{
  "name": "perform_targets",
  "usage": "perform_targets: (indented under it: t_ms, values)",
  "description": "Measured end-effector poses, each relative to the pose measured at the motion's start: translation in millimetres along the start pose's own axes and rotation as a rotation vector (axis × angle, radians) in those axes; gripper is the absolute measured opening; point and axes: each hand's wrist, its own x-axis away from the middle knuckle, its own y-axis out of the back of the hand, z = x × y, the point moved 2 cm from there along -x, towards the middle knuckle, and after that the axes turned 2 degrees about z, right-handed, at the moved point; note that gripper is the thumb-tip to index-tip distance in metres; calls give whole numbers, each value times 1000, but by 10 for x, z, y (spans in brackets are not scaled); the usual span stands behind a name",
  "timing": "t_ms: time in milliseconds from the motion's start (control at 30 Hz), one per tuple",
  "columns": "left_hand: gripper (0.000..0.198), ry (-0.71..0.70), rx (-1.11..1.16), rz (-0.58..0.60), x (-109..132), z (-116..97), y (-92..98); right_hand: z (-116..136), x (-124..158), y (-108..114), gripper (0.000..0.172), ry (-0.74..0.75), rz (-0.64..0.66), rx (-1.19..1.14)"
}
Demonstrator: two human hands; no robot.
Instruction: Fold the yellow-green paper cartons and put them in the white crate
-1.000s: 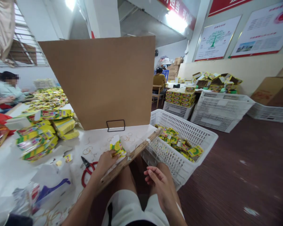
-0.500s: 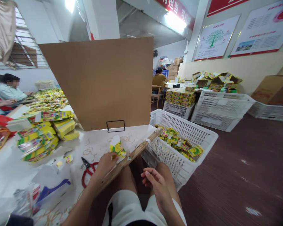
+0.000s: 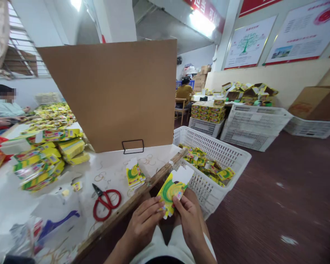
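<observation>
On the left, bundled cartons (image 3: 38, 165) stand stacked on the bench (image 3: 111, 161). Next come red-handled scissors (image 3: 107, 205), lying near the bench's wooden edge with the blades pointing away. A brown board (image 3: 112, 95) rises behind, a wire stand (image 3: 133, 146) at its foot, and a small pile (image 3: 134, 178) of cartons sits by the edge. The left hand (image 3: 145, 220) touches the lower left side of a yellow carton (image 3: 172, 190) above the lap; its thumb is hidden, so I cannot tell whether it pinches. The right hand (image 3: 189, 220) pinches the carton's right side, thumb on the face. Farther right, a white crate (image 3: 231, 148) holds small yellow boxes (image 3: 200, 161)
</observation>
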Motion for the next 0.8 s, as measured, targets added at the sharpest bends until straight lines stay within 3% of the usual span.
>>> perform_targets:
  t_ms: [67, 167, 233, 333, 400, 500, 667, 800]
  values:
    - [43, 193, 149, -104, -74, -6, 37, -6, 1, -5, 35, 6, 33, 29]
    - [39, 661, 568, -240, -157, 56, 62, -67, 32, -38, 45, -12, 53, 79]
    - [42, 926, 918, -266, -179, 86, 10, -121, 52, -62, 46, -23, 43, 104]
    - [49, 1148, 1336, -250, -179, 78, -112, -171, 59, -91, 44, -13, 50, 86]
    - [48, 1177, 1536, -232, -174, 55, -176, -170, 52, -104, 42, 6, 67, 65]
    - [48, 1099, 1704, -220, -179, 31, -212, -141, 45, -113, 42, 38, 89, 44]
    - [48, 995, 1742, -176, -189, 31, -183, -117, 57, -115, 37, 18, 98, 33]
    - [53, 983, 1650, -230, -197, 46, -165, -91, 59, -90, 33, 89, 38, 240]
